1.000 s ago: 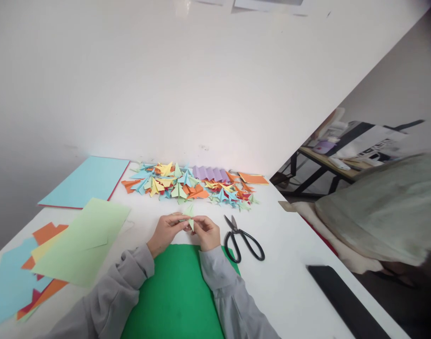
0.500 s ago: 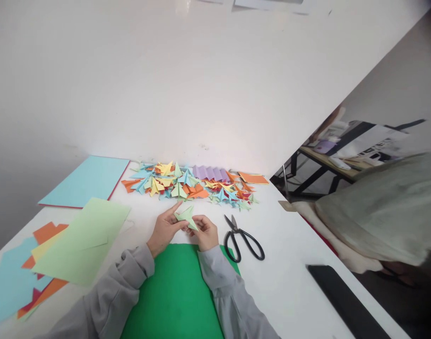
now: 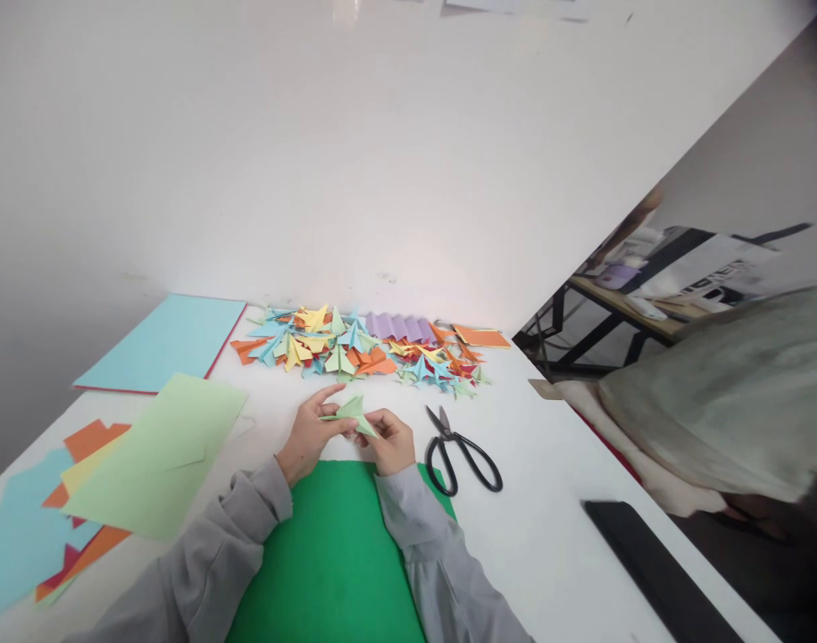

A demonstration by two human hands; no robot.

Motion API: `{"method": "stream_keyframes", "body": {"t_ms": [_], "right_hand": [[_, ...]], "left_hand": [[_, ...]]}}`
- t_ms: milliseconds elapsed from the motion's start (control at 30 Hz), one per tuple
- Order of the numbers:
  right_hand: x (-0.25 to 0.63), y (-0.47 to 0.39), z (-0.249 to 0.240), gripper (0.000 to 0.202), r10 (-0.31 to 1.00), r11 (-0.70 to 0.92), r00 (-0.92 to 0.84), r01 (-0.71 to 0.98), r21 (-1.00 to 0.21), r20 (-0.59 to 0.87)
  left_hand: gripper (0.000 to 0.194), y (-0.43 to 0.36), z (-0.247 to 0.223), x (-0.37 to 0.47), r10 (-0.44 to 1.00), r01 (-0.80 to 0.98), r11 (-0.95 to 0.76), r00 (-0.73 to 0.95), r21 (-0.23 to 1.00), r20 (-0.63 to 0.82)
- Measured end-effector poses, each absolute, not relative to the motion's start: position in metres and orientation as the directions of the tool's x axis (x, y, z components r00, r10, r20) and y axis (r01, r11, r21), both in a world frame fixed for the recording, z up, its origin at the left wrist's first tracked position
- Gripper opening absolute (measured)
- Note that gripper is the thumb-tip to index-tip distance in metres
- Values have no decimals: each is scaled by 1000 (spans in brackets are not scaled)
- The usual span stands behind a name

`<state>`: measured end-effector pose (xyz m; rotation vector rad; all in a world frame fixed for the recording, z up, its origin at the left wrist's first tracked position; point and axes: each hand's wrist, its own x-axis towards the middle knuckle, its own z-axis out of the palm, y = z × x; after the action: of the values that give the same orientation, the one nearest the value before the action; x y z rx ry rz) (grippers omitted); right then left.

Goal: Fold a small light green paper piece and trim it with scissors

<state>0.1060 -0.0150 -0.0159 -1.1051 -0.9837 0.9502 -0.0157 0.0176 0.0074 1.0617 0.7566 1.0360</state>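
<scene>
A small pale-green paper plane (image 3: 351,408) is held off the worktop (image 3: 535,536), between 2 hands. On the left hand (image 3: 304,442), the index finger is extended clear of the paper and the thumb is laid along its near edge; the other fingers are partly hidden. By the right hand (image 3: 395,442), the narrow end is pinched, thumb and index nearly together, remaining fingers curled.

Handling, as judged: very light, fairly stiff along the folds, soft at the thin wings, easily creased, not slippery. Grip best taken at the layered centre fold, with light pressure; wing tips best left unpinched.

Below the wrists, a dark green sheet (image 3: 334,554) is laid flat. Right of the hands, scissors (image 3: 447,437) are placed, blades slightly parted. Beyond the fingers, a pile of folded paper planes (image 3: 341,360) is spread near the wall. At left, a light green sheet (image 3: 160,446) is rested over coloured scraps (image 3: 26,509).
</scene>
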Motion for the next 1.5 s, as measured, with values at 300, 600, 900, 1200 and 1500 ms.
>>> {"method": "stream_keyframes", "body": {"t_ms": [300,600,900,1200,1500], "right_hand": [[107,-19,-19,15,917,258,307,32,-966,255],[104,-31,3,12,848,307,339,310,-900,407],[98,-35,8,12,847,317,337,300,-900,410],[98,-33,2,6,825,365,351,268,-892,443],[97,-35,5,6,832,367,350,237,-900,431]], "left_hand": [[15,17,7,-18,884,-365,185,468,912,8],[10,15,13,-15,816,-496,411,574,764,-67],[12,14,12,-15,756,-486,542,638,686,-146],[11,15,10,-13,750,-461,514,651,723,-118],[13,15,9,-13,737,-439,518,664,734,-123]]}}
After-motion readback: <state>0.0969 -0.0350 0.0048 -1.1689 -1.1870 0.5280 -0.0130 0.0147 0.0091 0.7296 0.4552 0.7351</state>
